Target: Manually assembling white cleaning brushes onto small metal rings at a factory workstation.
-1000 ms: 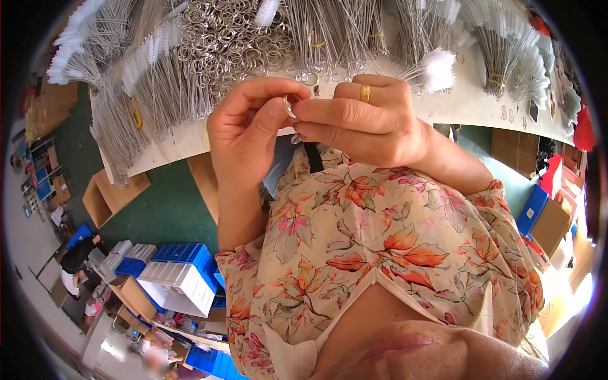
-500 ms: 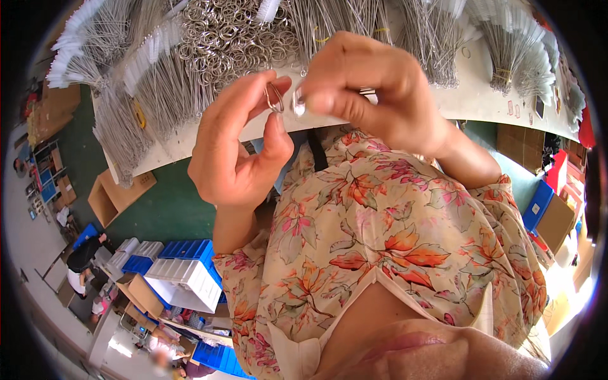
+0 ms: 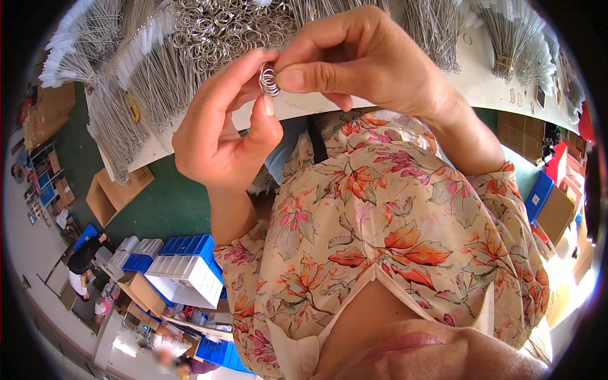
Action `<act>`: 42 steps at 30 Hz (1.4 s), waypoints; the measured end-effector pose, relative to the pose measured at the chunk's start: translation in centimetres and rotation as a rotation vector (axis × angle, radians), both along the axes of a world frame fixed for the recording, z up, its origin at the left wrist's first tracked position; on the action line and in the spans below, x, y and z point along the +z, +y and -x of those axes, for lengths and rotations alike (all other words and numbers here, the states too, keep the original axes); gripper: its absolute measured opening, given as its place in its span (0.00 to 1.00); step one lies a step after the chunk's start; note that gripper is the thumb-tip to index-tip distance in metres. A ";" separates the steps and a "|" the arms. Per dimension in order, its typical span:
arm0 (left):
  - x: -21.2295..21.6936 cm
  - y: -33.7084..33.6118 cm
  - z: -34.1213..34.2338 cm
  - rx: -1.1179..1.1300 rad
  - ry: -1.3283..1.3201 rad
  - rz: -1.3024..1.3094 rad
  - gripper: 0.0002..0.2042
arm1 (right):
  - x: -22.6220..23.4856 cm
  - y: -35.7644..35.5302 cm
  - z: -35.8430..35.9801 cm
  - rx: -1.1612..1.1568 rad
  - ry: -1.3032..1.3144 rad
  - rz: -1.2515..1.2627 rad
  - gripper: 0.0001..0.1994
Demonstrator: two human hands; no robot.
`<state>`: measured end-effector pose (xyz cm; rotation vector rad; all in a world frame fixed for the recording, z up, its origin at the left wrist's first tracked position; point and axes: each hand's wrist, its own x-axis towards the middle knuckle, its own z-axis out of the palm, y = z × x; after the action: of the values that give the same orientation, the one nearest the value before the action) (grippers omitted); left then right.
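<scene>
Several shiny metal rings [image 3: 268,80], lined up like a coil, are pinched between the thumb and index finger of my left hand [image 3: 218,136]. My right hand [image 3: 370,69] meets them from the right, its thumb and index fingertips pressed together at the rings' edge. Whether a separate ring sits inside that right pinch is hidden. Just beyond both hands, a heap of loose metal rings [image 3: 218,35] lies on the pale table [image 3: 437,95].
Thin wire-handled brushes with white bristles [image 3: 161,76] lie in bundles left of the heap. More brush bundles [image 3: 506,47] cover the far right. An open cardboard box [image 3: 117,193] and blue and white crates [image 3: 187,269] stand below on the left. People work farther off.
My right hand has moved left and closed in on the rings in my left hand. The gap between the hands is gone, and the rings now show as a coil-like stack.
</scene>
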<state>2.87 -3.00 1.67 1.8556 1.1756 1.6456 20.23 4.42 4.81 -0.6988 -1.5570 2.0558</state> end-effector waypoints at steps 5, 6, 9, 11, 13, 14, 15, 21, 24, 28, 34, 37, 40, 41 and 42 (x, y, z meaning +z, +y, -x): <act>0.6 -0.4 0.6 -0.129 -0.205 0.173 0.15 | 0.8 -0.3 -0.2 0.070 -0.170 -0.270 0.05; 0.8 -0.4 0.6 -0.187 -0.310 0.214 0.16 | 0.3 -0.7 -0.2 0.071 -0.167 -0.276 0.05; 0.7 0.0 1.1 -0.245 -0.378 0.264 0.17 | -1.1 -1.5 0.1 -0.081 0.047 -0.235 0.06; 1.1 -0.3 1.1 -0.186 -0.284 0.285 0.16 | -0.9 -2.0 0.2 -0.212 0.018 -0.209 0.04; 1.3 -0.1 0.9 -0.141 -0.194 0.309 0.16 | -2.3 -2.3 0.9 -0.304 0.075 -0.300 0.04; 1.2 -0.1 1.1 -0.137 -0.162 0.291 0.15 | -2.7 -2.4 1.3 -0.382 0.135 -0.390 0.03; 1.2 0.0 1.2 -0.132 -0.129 0.273 0.15 | -2.8 -2.3 1.3 -0.386 0.132 -0.387 0.03; 0.6 0.9 1.6 -0.184 -0.217 0.339 0.14 | -2.9 -1.2 0.9 -0.316 0.080 -0.692 0.04; -0.1 0.9 2.0 -0.226 -0.350 0.521 0.15 | -2.9 -1.2 0.6 -0.278 0.020 -0.818 0.04; -1.3 1.5 4.4 -0.184 -0.323 0.746 0.16 | -8.2 -2.0 -0.2 -0.303 -0.234 -0.905 0.06; -2.1 2.2 25.4 0.884 0.244 0.532 0.09 | -13.2 -3.4 -1.6 -0.273 -0.525 -1.359 0.13; -2.9 0.3 35.5 1.088 0.629 0.624 0.12 | -12.9 -2.7 -0.5 -0.242 -0.376 -1.476 0.14; -4.2 2.6 36.2 1.062 0.957 0.997 0.16 | -13.2 -2.2 -0.6 -0.237 -0.359 -1.520 0.13; -4.8 2.8 36.6 0.995 1.018 1.043 0.18 | -12.9 -2.4 -0.8 -0.258 -0.404 -1.519 0.13; -4.9 2.8 36.9 0.941 1.054 1.014 0.17 | -12.6 -2.6 -1.1 -0.280 -0.364 -1.471 0.12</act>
<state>-34.06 -0.24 -3.20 1.3907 2.8487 -0.1053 21.29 1.87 -7.75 -0.5807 -2.3724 0.2318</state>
